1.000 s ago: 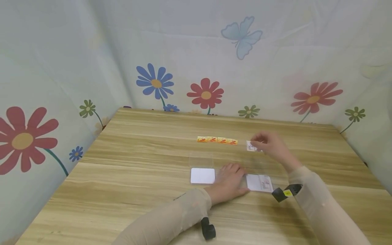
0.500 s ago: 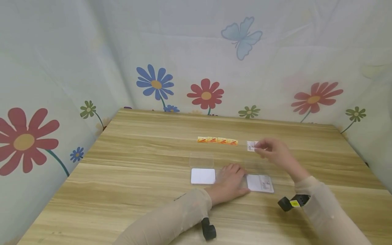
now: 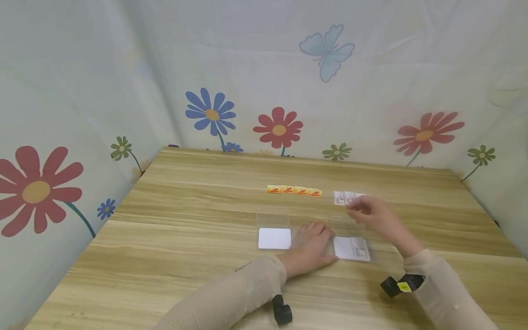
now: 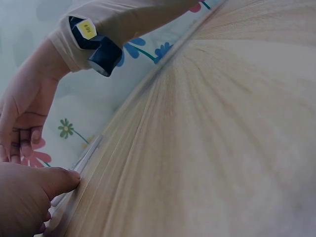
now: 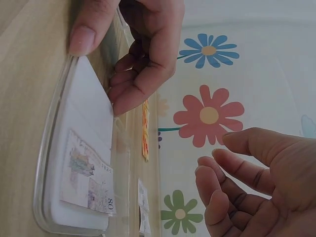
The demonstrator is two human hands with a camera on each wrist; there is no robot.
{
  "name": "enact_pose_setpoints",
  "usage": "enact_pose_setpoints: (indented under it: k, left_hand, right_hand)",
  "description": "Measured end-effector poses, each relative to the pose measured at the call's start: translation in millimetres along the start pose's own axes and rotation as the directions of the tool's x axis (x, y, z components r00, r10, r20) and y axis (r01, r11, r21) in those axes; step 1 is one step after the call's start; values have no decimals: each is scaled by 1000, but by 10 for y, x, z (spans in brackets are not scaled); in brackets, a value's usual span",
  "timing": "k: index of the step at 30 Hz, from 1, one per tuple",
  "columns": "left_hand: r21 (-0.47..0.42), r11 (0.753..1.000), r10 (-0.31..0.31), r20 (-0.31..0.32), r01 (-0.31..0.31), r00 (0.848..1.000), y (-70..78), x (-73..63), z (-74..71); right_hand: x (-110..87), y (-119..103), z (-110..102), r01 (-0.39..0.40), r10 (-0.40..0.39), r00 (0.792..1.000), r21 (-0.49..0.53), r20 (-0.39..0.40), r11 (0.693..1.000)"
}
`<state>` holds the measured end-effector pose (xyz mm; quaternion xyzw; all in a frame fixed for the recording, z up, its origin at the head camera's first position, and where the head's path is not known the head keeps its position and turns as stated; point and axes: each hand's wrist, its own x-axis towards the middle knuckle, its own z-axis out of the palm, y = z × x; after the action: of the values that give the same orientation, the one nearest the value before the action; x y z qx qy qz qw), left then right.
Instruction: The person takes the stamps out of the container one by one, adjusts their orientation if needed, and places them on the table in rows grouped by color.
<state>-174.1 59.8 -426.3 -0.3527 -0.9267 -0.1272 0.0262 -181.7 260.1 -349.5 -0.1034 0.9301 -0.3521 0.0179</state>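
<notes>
On the wooden table, a clear plastic case with a white insert lies with its lid folded back. One pale postage stamp marked 80 lies at the insert's right end. My left hand holds this case at its left end, thumb at the near corner and curled fingers at the far one. My right hand hovers just in front of a short row of pale stamps, partly covering it. In the right wrist view its fingers are loosely bent, thumb apart, nothing between them.
A second clear case with a blank white insert lies left of my left hand, its transparent lid folded back. Several yellow-and-red stamps form a row farther back. A flower-printed curtain hangs behind the table.
My right hand has drawn back to the right and nearer, away from the pale stamps, uncovering more of their row. My left hand has stayed in place.
</notes>
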Motion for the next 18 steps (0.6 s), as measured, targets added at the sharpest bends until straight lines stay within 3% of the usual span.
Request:
enact_pose_setpoints:
  k: [11, 18]
  left_hand:
    - [-4, 1000, 15, -29, -15, 999, -8, 2, 30]
    - [0, 1000, 17, -20, -17, 1000, -20, 10, 34]
  right_hand:
    - [-81, 35, 7, 29, -30, 1000, -27, -11, 999]
    - [-133, 100, 38, 87, -88, 996, -18, -25, 996]
